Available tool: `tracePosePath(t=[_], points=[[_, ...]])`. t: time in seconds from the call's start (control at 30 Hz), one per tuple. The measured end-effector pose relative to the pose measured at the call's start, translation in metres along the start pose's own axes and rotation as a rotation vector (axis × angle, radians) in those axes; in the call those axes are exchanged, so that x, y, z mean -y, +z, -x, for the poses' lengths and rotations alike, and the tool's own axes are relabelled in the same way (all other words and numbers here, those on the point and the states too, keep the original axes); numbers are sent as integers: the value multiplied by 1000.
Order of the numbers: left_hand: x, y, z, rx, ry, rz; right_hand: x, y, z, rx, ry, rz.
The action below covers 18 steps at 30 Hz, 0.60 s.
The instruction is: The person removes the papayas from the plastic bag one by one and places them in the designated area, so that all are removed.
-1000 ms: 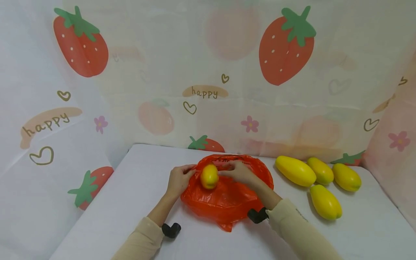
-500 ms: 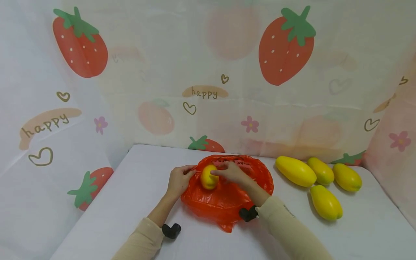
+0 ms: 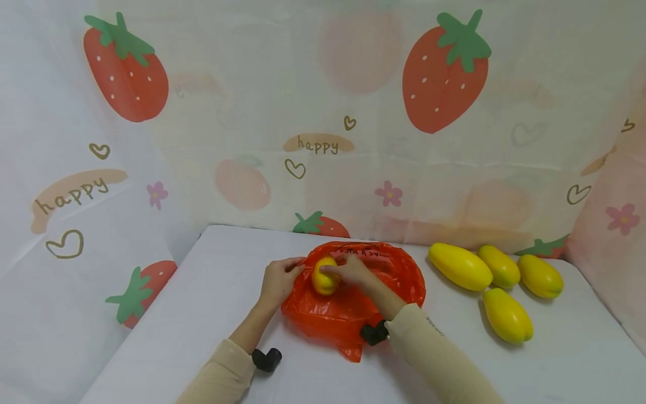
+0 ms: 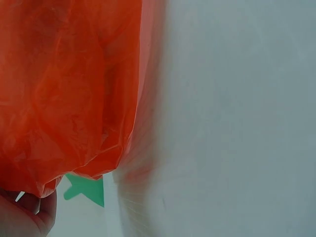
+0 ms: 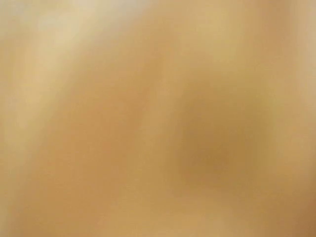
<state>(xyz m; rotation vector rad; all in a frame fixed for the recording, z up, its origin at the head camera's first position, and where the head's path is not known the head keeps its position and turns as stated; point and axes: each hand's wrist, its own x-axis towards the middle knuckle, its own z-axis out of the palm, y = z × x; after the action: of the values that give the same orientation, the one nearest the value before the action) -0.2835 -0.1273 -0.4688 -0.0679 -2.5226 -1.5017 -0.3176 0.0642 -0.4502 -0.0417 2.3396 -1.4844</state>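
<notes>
An open red plastic bag (image 3: 333, 326) lies in the middle of the table, and its side fills the left of the left wrist view. At the bag's left rim my left hand (image 3: 276, 281) pinches the plastic between thumb and fingers. Over the bag's mouth my right hand (image 3: 357, 272) grips a yellow papaya (image 3: 323, 286), thumb across its near side; the other fingers are partly hidden behind it. The papaya stands upright near the left rim, close to the left fingertips. Only a blur of tan shows in the right wrist view.
Several more yellow papayas (image 3: 459, 266) lie in a group on the white table (image 3: 202, 303), right of the bag. A curtain (image 3: 242, 101) printed with strawberries closes off the back and sides. Each wrist carries a black camera mount (image 3: 267, 359).
My right hand has moved left onto the papaya, its thumb now across the fruit. The right forearm has shifted left with it. My left hand keeps its place at the bag's rim.
</notes>
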Motion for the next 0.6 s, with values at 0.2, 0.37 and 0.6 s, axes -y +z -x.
tracePosePath(t=[0.2,0.37,0.6], points=[[0,0,0,1,0,4,0,3,-1,-22,4,-31],[-1,-1,1,-3,10,-3,0,2,-1,-31,11,-50],[-1,-1,1,-6,11,-1,-1,-4,3,-15,10,-64]])
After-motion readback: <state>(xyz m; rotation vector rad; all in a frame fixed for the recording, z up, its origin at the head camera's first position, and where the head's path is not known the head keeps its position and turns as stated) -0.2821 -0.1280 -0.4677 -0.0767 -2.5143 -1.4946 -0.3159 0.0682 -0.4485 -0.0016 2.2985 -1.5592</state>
